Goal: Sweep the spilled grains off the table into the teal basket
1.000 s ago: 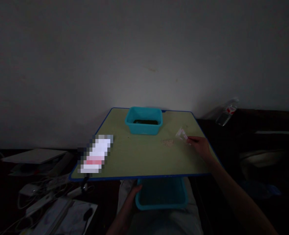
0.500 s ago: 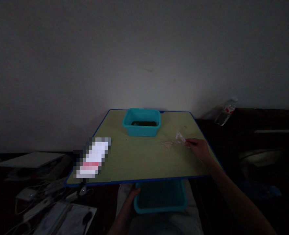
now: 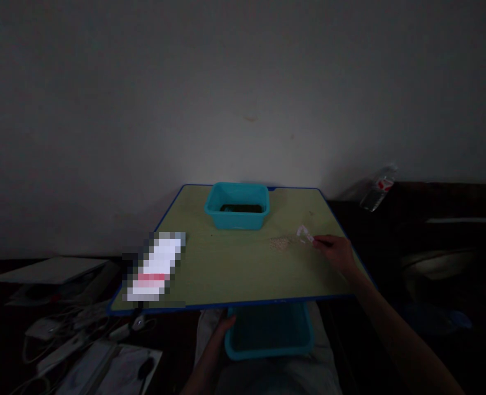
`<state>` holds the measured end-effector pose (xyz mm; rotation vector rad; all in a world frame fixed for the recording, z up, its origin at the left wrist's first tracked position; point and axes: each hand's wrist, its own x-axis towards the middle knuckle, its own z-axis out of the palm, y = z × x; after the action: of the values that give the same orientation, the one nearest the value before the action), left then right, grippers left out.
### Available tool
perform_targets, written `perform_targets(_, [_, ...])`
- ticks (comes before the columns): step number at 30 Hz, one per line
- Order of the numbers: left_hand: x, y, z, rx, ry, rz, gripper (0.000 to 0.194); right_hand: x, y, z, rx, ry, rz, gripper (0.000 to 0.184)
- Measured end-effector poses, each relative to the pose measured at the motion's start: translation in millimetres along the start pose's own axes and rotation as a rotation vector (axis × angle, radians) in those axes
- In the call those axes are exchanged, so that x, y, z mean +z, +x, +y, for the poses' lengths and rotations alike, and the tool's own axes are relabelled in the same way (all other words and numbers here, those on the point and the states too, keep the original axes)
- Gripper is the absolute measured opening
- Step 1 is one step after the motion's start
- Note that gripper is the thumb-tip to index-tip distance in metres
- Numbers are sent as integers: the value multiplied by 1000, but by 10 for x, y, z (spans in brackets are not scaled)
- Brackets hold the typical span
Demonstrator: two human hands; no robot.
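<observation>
My right hand (image 3: 336,252) rests on the right part of a green table (image 3: 234,269) with a blue rim. Its fingers pinch a small clear plastic packet (image 3: 304,234) that lies low over the table. Just left of the packet sits a little heap of pale grains (image 3: 280,243). My left hand (image 3: 222,325) is below the table's front edge, gripping the left rim of a teal tub (image 3: 269,332) on my lap. A second teal tub (image 3: 236,205) with something dark inside stands at the back of the table.
A blurred white and pink object (image 3: 155,266) lies at the table's left front corner. Cables and papers (image 3: 82,345) litter the floor at the left. A plastic bottle (image 3: 376,190) leans against the wall at the right. The room is dim.
My right hand has lowered the packet toward the table and shifted it slightly left, close to the grain heap. The left hand stays on the lap tub.
</observation>
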<state>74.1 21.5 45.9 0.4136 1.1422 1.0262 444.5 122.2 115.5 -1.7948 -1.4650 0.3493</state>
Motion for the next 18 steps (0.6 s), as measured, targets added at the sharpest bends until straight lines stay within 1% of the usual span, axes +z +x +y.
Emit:
perform_targets(4, [28,-37,45,-21,3,11,20,9,-3,-18,3,-26,-15,19])
perform_targets(8, [27,-58,47,-46,-6,-16,26,-15,31,-23,42,-63,31,18])
perform_targets(11, [18,-53,12,-54,-8,-31,30,-28,40,-13,38,-69,26,19])
perform_targets(14, [-8,0,-21,-65,-24,-32,30,-27,32,14,25,-71,45,21])
perform_targets(18, [-97,165,-35,-93,16,-41,27,-25,23,64,37,-78,98,21])
